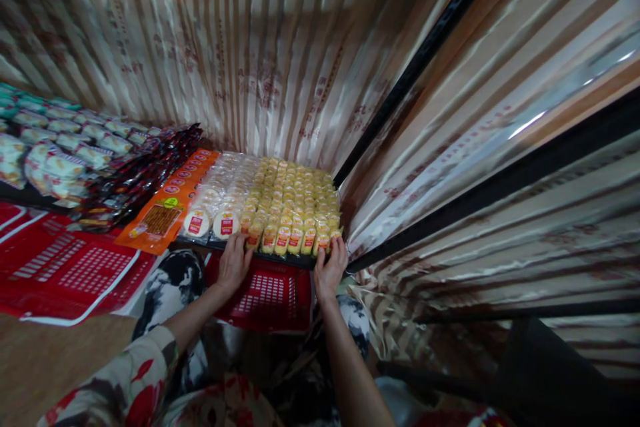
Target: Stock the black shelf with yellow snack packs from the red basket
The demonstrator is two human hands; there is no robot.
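Rows of small yellow wrapped packs (295,207) with red labels stand close together on a dark shelf. My left hand (235,262) is at the front left of these rows, its fingertips on a front pack beside the round white packs (227,223). At the front right corner is my right hand (331,268), fingertips against the last yellow packs. The fingers of both hands look bent and slightly apart, touching the packs from the front. Neither hand lifts a pack.
To the left lie an orange bag (167,207), a pile of dark red packets (145,173) and rows of white packets (70,140). Red baskets (270,293) sit below the shelf edge. Black poles (415,73) and striped, pleated curtains (300,47) stand behind and right.
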